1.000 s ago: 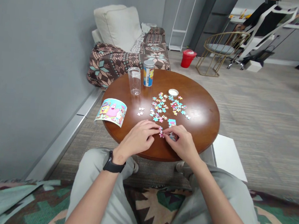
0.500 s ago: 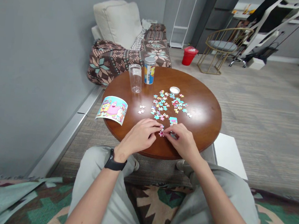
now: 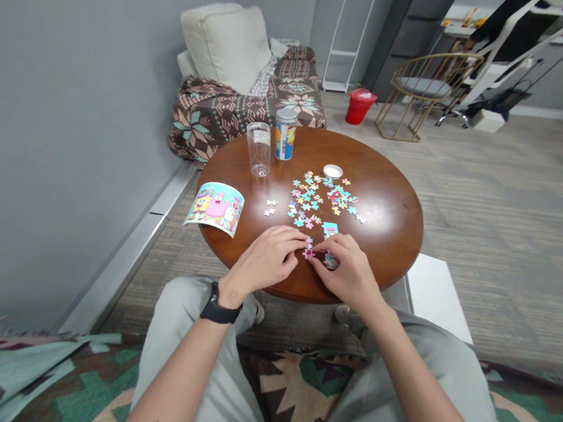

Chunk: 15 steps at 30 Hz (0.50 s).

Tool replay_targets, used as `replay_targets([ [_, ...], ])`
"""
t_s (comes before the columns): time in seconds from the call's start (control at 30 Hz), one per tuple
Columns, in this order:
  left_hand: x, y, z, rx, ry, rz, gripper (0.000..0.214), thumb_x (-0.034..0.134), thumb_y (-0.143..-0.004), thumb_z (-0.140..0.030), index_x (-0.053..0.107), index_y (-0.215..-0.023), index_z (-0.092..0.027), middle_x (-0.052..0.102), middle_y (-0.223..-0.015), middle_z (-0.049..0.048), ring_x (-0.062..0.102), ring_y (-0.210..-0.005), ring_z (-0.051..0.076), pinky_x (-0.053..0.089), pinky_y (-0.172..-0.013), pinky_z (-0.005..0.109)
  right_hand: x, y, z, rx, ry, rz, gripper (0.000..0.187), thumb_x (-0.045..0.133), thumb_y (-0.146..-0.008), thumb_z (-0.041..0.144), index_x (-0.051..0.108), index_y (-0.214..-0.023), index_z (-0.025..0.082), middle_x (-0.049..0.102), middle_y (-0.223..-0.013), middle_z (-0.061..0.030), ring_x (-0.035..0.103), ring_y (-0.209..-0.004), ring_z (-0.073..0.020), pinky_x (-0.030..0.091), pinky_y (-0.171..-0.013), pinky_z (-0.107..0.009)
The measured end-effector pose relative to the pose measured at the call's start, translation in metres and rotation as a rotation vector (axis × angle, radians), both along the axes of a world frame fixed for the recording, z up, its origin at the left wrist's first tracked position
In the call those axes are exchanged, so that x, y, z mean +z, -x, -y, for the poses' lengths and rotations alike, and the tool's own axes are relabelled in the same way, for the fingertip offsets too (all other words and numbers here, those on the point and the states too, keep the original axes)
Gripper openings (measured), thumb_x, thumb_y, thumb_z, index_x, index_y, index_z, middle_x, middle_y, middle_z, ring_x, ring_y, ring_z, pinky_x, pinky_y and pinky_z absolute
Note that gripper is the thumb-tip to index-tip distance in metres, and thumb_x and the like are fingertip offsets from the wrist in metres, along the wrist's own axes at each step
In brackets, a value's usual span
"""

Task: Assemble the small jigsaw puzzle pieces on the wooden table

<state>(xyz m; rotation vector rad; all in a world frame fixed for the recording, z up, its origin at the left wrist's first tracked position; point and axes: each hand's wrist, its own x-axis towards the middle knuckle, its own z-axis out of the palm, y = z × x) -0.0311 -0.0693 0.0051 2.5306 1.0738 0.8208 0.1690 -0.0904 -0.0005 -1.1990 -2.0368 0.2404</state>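
Near the front edge of the round table, my left hand has its fingertips closed at the left side of a small pink joined strip of jigsaw pieces. From the other side, my right hand pinches the same strip between thumb and fingers. Under and beside the right hand lie more joined pieces, partly covered by its fingers. Loose jigsaw pieces are spread over the middle of the table, and a few pale ones sit apart to the left. A curved picture sheet with cartoon figures rests at the left edge.
On the brown table stand a clear plastic jar, a printed can and a round lid. Behind are a covered sofa, a red bin and a gold-framed chair. A person sits at the far right.
The whole view has shifted slightly. My right fingers have spread a little at the pink strip, showing more of it and of the pieces beneath the hand. My left hand stays put.
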Motion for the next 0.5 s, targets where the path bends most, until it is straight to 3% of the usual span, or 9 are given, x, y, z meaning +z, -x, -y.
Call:
replay_targets([
  [0.5, 0.0032, -0.0009, 0.0004, 0.008, 0.016, -0.011, 0.036, 0.05, -0.084, -0.004, 0.071, -0.111, -0.018, 0.071, -0.122, 0.0066, 0.064, -0.115, 0.02, 0.05, -0.108, 0.042, -0.0044, -0.002, -0.0048, 0.028, 0.024, 0.086, 0.01, 0.065, -0.091, 0.027, 0.063, -0.083, 0.021, 0.064, -0.086, -0.0053, 0.057, -0.081, -0.0218, 0.046, -0.074, -0.037],
])
